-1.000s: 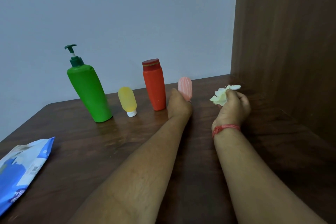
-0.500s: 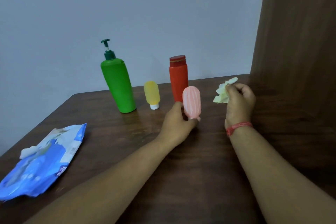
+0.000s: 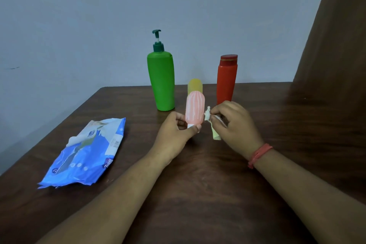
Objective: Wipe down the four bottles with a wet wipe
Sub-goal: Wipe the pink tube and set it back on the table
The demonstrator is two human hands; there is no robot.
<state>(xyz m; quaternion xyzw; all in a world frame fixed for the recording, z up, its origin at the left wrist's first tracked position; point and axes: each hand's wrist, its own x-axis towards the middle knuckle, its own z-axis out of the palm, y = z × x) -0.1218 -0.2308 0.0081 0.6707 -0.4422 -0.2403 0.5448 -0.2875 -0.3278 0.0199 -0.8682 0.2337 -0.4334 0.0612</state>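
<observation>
Change: pink bottle (image 3: 194, 109) lifted off the table (image 3: 198, 184) and drawn nearer; wipe (image 3: 213, 123) brought from well apart to just beside it.
Meaning: wiping likely about to begin.
Left hand (image 3: 174, 132): pinching the bottle's white cap.
Right hand (image 3: 233, 125): pinching the crumpled wipe.
Axis: upright, cap down, rounded end up.
Place: held before the yellow bottle (image 3: 195, 85).

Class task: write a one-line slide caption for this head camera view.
Left hand holds a small ribbed pink bottle upright while right hand brings a crumpled pale wet wipe beside it.
</observation>
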